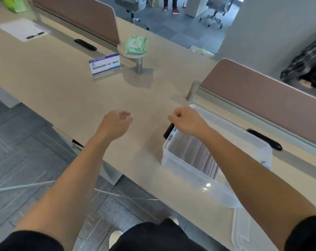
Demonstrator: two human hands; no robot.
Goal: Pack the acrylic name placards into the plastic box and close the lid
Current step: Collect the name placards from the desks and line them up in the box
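A clear plastic box (173, 160) stands open on the beige desk at the right, with several acrylic placards (197, 153) stacked on edge inside. Its clear lid (241, 225) lies off the box at the near right, hanging over the desk edge. One placard (105, 65) with a white and blue card stands alone on the desk further back to the left. My right hand (187, 120) hovers over the box's far left corner, above its black latch (168, 131), fingers curled on nothing visible. My left hand (117, 122) floats over bare desk left of the box, loosely closed and empty.
A green wipes pack (137, 44) sits on a small round stand behind the lone placard. Brown desk dividers (258, 95) run behind the box and at the far left. A sheet of paper (23, 30) lies far left. The desk's near edge (92, 151) drops to grey floor.
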